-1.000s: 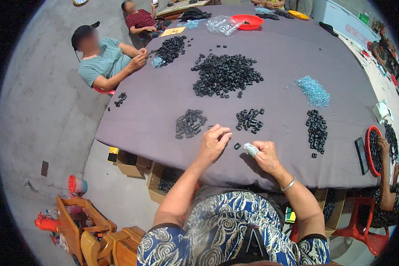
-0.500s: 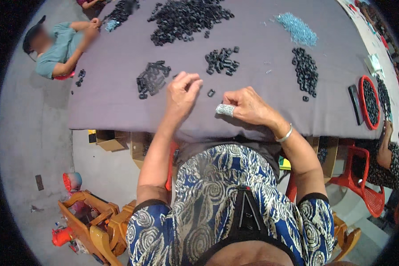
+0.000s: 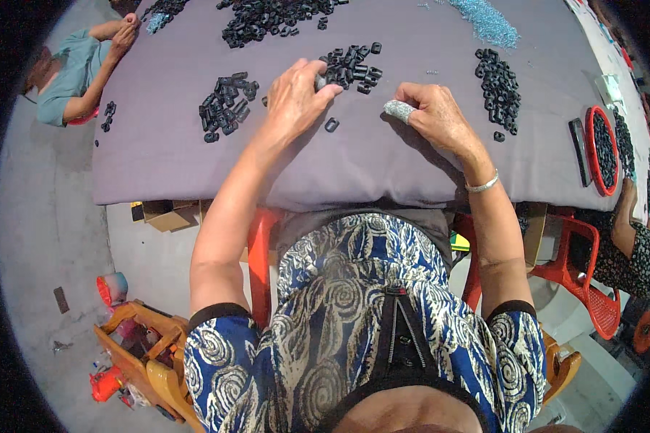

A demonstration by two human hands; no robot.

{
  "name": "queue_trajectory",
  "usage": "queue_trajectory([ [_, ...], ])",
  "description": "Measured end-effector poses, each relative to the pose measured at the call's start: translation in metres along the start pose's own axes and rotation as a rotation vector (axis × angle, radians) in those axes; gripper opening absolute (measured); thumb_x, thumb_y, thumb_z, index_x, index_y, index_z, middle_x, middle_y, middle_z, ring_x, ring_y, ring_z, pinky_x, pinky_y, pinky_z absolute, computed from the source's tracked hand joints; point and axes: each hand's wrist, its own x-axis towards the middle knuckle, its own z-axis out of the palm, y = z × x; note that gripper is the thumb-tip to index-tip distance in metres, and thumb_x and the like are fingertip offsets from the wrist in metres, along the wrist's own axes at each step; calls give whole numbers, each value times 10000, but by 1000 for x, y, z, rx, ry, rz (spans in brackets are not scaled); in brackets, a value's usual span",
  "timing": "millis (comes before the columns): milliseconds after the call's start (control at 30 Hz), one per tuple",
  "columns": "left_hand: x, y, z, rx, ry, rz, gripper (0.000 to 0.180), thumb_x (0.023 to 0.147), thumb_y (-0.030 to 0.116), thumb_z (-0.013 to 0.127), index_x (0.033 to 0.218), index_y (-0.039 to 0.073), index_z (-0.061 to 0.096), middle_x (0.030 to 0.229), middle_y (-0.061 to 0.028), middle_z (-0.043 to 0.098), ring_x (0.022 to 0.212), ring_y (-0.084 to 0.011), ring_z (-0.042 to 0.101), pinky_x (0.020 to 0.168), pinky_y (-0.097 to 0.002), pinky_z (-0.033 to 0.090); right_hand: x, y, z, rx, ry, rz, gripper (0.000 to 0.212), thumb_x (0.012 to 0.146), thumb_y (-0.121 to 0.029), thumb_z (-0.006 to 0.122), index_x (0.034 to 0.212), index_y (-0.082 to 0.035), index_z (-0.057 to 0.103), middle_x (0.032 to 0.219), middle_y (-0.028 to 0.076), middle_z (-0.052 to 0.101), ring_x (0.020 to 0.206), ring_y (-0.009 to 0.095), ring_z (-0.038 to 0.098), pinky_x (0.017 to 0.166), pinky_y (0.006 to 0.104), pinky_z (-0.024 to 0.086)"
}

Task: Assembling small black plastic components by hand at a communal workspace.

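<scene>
Two bare hands work over a grey cloth-covered table (image 3: pixel 383 166): the left hand (image 3: pixel 296 97) reaches, fingers curled, into a small pile of black ring-shaped parts (image 3: pixel 354 68), pinching something at its near edge. The right hand (image 3: pixel 433 115) is loosely closed, its taped fingertip (image 3: pixel 399 110) extended; whether it holds anything cannot be told. One loose black ring (image 3: pixel 331 124) lies between the hands.

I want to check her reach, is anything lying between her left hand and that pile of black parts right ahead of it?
Nothing visible does. The left hand is already at the near edge of the black parts pile, fingertips closing on a piece there. One loose black ring lies on the grey cloth beside the hand, not in its way.
</scene>
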Motion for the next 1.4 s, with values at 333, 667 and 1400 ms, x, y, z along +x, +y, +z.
queue_trajectory([
  [333,20,3,28,-39,161,140,284,784,186,670,1030,46,638,848,-107,574,728,-257,606,681,-381,482,5,5,-2,35,2,110,239,836,-243,643,774,-16,603,561,28,533,525,97,482,474,289,379],
  [667,18,8,23,-90,44,92,258,807,198,669,1040,86,656,849,-94,526,741,-240,614,682,-370,486,7,7,0,16,16,136,234,805,-238,643,806,-5,624,615,131,592,563,209,555,552,362,438],
  [1400,4,49,13,-595,33,-72,160,832,119,658,919,-4,604,843,-11,523,680,-90,490,612,-258,427,6,5,16,455,233,-69,147,848,-144,660,917,-19,623,718,16,619,709,78,574,619,273,484],
])
